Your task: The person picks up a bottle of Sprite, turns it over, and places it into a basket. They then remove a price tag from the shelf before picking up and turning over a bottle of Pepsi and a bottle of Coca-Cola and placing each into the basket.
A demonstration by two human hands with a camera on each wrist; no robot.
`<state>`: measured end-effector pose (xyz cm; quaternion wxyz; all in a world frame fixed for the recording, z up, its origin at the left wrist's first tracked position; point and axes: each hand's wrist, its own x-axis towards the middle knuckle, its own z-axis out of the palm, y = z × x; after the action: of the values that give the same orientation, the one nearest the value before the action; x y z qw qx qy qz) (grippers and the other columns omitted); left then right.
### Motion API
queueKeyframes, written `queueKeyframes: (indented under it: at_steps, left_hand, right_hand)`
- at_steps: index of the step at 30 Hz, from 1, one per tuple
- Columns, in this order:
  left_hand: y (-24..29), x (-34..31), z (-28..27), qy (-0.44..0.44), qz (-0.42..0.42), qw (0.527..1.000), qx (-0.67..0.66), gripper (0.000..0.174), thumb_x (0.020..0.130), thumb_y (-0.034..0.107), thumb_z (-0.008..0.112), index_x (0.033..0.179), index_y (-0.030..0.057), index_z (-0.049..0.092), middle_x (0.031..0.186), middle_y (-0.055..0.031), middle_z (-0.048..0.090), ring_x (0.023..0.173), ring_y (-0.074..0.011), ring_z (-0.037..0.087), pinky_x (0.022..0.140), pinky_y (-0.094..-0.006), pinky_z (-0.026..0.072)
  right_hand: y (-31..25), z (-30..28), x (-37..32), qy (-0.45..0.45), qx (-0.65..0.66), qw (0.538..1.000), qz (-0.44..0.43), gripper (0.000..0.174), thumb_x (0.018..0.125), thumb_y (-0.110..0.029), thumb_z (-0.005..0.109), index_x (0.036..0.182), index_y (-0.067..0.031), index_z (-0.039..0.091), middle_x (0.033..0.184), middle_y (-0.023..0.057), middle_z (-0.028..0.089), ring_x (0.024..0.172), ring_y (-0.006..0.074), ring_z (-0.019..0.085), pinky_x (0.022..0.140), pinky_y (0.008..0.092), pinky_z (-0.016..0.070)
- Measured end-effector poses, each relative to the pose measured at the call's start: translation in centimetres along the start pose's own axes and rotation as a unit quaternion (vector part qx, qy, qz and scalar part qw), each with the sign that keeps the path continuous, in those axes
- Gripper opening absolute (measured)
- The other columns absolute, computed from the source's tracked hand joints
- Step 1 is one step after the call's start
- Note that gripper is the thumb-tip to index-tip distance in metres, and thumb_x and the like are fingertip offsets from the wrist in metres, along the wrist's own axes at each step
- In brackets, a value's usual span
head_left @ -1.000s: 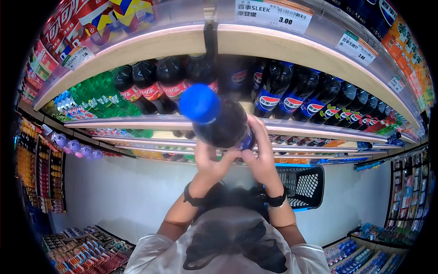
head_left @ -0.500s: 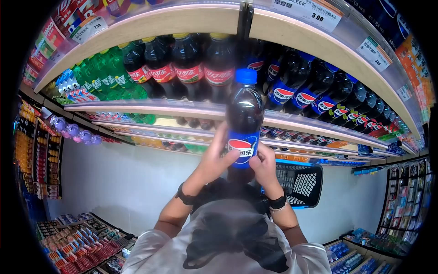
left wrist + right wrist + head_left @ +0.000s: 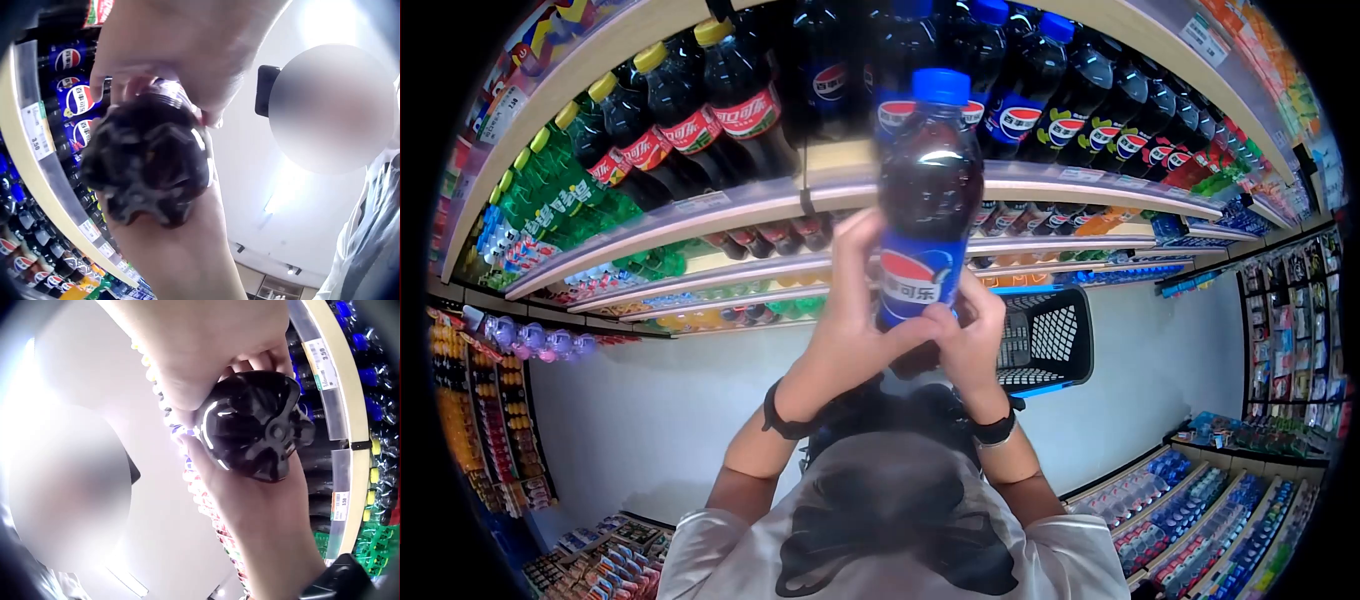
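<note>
A dark cola bottle with a blue cap and blue label [image 3: 915, 262] is held upright, tilted a little, in front of the chest in the head view. My left hand [image 3: 855, 305] grips its left side, thumb across the lower label. On the other side my right hand [image 3: 975, 335] holds it, with the thumb near the left thumb. Both wrist views look at the lobed bottle base [image 3: 150, 159], [image 3: 259, 425] between the two hands; the fingers behind the bottle are partly hidden.
Shelves ahead carry red-label cola bottles [image 3: 690, 125], green bottles [image 3: 565, 200] and blue-label bottles [image 3: 1012, 115]. A black basket with a blue edge [image 3: 1055, 335] stands on the floor at right. More racks [image 3: 1285, 330] line both sides.
The bottle has swung from cap toward the camera to nearly upright, its label now facing me. Both hands still hold it. The shelf view has shifted, with the red-label bottles now farther left.
</note>
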<state>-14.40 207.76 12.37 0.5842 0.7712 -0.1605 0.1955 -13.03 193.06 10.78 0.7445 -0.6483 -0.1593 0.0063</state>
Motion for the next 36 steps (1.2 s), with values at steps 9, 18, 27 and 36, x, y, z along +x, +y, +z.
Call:
queueKeyframes:
  at_steps: [9, 18, 27, 36]
  left_hand:
    - [3.2, -6.7, 10.6, 0.108, -0.133, 0.967, -0.188, 0.081, 0.088, 0.056, 0.053, 0.139, -0.0008, 0.026, 0.129, -0.0130, 0.045, 0.117, -0.0193, 0.047, 0.098, -0.0339, 0.0382]
    - [7.4, -11.1, 19.6, 0.103, -0.239, 0.947, -0.188, 0.064, 0.089, 0.037, 0.059, 0.135, -0.0007, 0.036, 0.128, -0.0117, 0.049, 0.118, -0.0202, 0.046, 0.101, -0.0336, 0.0350]
    - [10.6, -13.0, 24.3, 0.108, -0.199, 0.970, -0.090, 0.073, 0.075, 0.010, 0.073, 0.136, 0.0006, 0.035, 0.123, -0.0122, 0.052, 0.115, -0.0222, 0.051, 0.100, -0.0369, 0.0372]
    - [12.8, -17.5, 30.3, 0.112, -0.253, 0.940, -0.199, 0.072, 0.081, 0.009, 0.069, 0.140, -0.0023, 0.030, 0.133, -0.0156, 0.047, 0.125, -0.0247, 0.044, 0.102, -0.0404, 0.0394]
  right_hand:
    - [0.2, -10.1, -8.1, -0.136, -0.030, 0.989, -0.049, 0.064, 0.080, -0.023, 0.069, 0.131, 0.0053, 0.042, 0.125, 0.0201, 0.053, 0.111, 0.0245, 0.055, 0.094, 0.0342, 0.0418]
    - [1.1, -17.8, -14.4, -0.153, 0.116, 0.976, 0.107, 0.055, 0.079, -0.022, 0.072, 0.120, 0.0038, 0.048, 0.108, 0.0123, 0.061, 0.104, 0.0175, 0.057, 0.093, 0.0319, 0.0400]
    - [0.1, -22.3, -18.9, -0.126, 0.008, 0.988, 0.093, 0.057, 0.074, -0.023, 0.076, 0.116, 0.0000, 0.047, 0.110, 0.0111, 0.057, 0.104, 0.0177, 0.053, 0.091, 0.0325, 0.0403]
    - [-0.3, -28.5, -22.7, -0.183, 0.232, 0.935, 0.195, 0.073, 0.083, -0.023, 0.065, 0.139, -0.0004, 0.025, 0.125, 0.0101, 0.044, 0.116, 0.0170, 0.044, 0.096, 0.0318, 0.0384]
